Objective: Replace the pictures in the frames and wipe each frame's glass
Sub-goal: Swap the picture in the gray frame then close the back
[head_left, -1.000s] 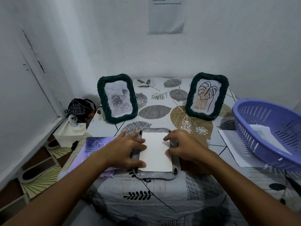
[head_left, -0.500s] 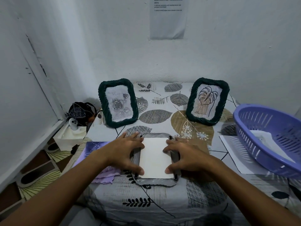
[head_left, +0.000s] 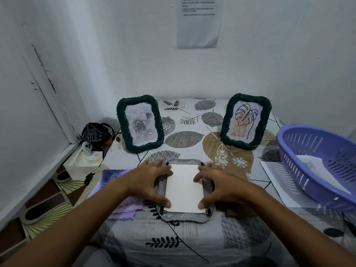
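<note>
A frame (head_left: 185, 219) with a grey rim lies face down near the table's front edge, with a white backing card (head_left: 184, 187) set in it. My left hand (head_left: 146, 180) rests on its left side and my right hand (head_left: 221, 182) on its right side. On both hands the fingers are spread towards the far corners and the thumbs press the card's near corners. Two dark green woven frames stand at the back: one (head_left: 139, 123) holds a rose picture, the other (head_left: 245, 121) a leaf line drawing.
A purple plastic basket (head_left: 327, 143) with a white sheet inside sits at the right, on another white sheet (head_left: 277, 180). A purple cloth (head_left: 125, 209) and a purple picture (head_left: 111, 176) lie left of the frame. Off the table's left edge are a dark bag (head_left: 94, 135) and a white box (head_left: 82, 162).
My right thumb has slid from the card's far right edge down to its near right corner. The left hand has barely shifted. The view has tilted up a little.
</note>
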